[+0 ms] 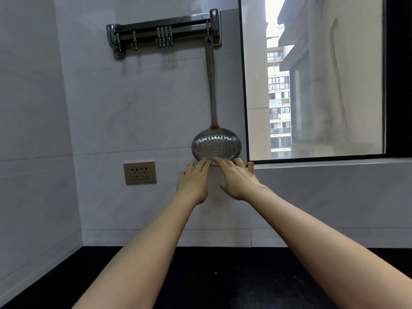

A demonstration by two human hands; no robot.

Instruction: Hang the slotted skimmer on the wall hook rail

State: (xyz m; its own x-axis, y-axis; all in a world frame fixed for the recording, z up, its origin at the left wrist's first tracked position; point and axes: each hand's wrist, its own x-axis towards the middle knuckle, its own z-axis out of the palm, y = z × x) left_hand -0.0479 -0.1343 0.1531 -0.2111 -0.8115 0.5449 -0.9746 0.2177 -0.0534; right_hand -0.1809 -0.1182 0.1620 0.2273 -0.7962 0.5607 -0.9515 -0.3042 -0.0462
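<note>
The perforated steel skimmer (215,147) hangs from the chrome wall hook rail (165,30) on pale tiles (133,103); left hand (193,183) and right hand (238,180), fingers spread, touch its bowl's lower edge, gripping nothing; black countertop (211,275) below.

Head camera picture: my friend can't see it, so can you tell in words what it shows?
A metal slotted skimmer hangs by its handle from the rightmost hook of a wall hook rail, beside a window. Both hands reach up to it, the left hand and right hand touching the bowl's lower edge with open fingers. A wall socket sits lower left.
</note>
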